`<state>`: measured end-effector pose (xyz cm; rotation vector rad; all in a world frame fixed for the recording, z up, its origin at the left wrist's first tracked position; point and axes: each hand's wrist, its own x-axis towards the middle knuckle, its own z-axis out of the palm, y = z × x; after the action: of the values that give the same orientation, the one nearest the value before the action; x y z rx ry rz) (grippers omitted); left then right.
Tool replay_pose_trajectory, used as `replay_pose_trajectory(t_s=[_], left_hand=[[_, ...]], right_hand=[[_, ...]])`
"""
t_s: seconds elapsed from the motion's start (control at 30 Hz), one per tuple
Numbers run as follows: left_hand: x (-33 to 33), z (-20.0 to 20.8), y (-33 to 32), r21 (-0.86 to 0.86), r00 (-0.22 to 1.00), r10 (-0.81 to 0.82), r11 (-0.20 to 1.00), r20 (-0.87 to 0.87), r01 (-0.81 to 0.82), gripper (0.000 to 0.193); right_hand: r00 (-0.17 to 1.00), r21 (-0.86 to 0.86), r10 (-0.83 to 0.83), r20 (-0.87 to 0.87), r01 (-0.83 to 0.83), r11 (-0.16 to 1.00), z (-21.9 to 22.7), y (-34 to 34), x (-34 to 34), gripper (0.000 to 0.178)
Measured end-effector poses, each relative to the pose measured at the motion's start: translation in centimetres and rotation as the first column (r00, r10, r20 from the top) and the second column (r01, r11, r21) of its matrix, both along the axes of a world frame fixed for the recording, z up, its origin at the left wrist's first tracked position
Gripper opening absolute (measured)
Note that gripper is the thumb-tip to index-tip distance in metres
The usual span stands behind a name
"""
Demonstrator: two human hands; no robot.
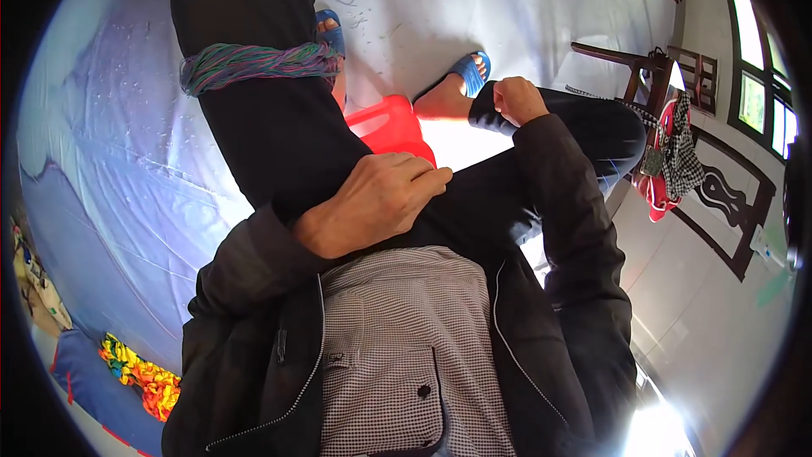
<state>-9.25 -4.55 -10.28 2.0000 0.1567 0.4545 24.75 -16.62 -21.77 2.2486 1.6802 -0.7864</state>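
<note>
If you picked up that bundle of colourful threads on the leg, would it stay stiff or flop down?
The bundle of colourful threads would probably flop and sag, since it already bends around the leg it lies on. It looks light, being only thin strands. Loose strands might slip out or tangle.

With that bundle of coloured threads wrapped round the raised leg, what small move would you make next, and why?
Probably reach the left hand up to the coloured thread bundle. It rests empty on the thigh, nearer the bundle than the right hand, which is closed near the knee.
</note>
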Motion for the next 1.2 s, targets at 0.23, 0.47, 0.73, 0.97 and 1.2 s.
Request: replay_pose_trajectory(t_s=[0.23, 0.47, 0.73, 0.97, 1.2], left_hand=[[0.5, 0.7, 0.4, -0.028, 0.992, 0.115, 0.993, -0.047, -0.116, 0.021], [2.9, 3.1, 1.3, -0.513, 0.915, 0.231, 0.769, -0.332, -0.381, 0.021], [5.4, 3.8, 0.7, -0.514, 0.899, 0.286, 0.744, -0.333, -0.427, 0.021], [5.6, 3.6, 0.9, -0.619, 0.908, 0.225, 0.672, -0.353, -0.407, 0.021], [5.7, 3.6, 0.8, -0.616, 0.912, 0.181, 0.687, -0.369, -0.385, 0.023]], right_hand=[[0.694, 0.210, -0.362, -0.622, 0.593, 0.777, 8.9, 2.8, -5.0, 0.010], [0.609, 0.289, -0.343, -0.715, 0.705, 0.648, 17.3, 3.1, -11.9, 0.009], [0.765, 0.569, -0.261, -0.590, 0.622, 0.538, 17.4, 2.0, -14.4, 0.011], [0.748, 0.565, -0.271, -0.605, 0.644, 0.515, 17.1, 1.1, -14.4, 0.012], [0.793, 0.643, -0.228, -0.565, 0.597, 0.479, 16.2, 0.4, -13.9, 0.013]])
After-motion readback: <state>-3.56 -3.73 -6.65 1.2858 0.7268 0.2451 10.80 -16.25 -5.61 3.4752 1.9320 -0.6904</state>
